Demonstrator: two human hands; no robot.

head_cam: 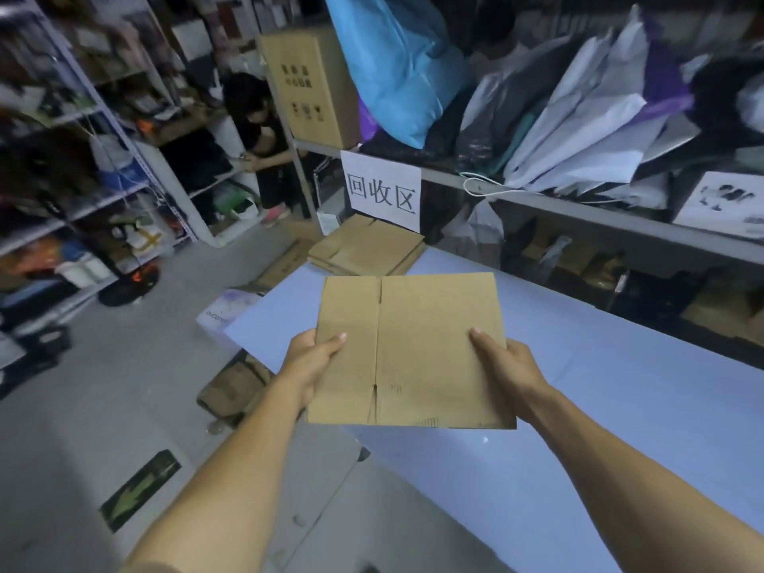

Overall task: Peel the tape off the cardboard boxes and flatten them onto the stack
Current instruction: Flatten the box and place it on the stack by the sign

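Far left: metal shelving (124,130) packed with mixed goods; contents too blurred to identify. Beside it, in the aisle: a person (264,150) in dark clothing, reaching toward a shelf. Lower left on the grey floor (82,428): a dark arrow marking (140,488).

Left hand (312,366): gripped the left edge of the flattened box (407,349), thumb pressed flat on the upper face, remaining fingers hidden beneath the cardboard. Fingers clamped on the box.

Flattened box: held roughly level between both hands, above the near left corner of the pale blue table (620,407), not resting on it. Centre seam visible along its length, with a short slot at each end. Tape on the box: cannot tell.

Behind the box, at the far end of the table: stack (368,250) of flattened cardboard, apart from the held box. Above the stack: white paper sign (382,192) with printed characters, fixed to a shelf rail. Above the sign: upright cardboard carton (310,84) beside a blue plastic bag (397,64).

Right hand (510,366): gripped the right edge of the box, thumb on top, other fingers hidden underneath. Fingers clamped on the box.

Upper right: grey and white mailer bags (578,134) leaning on the shelf.
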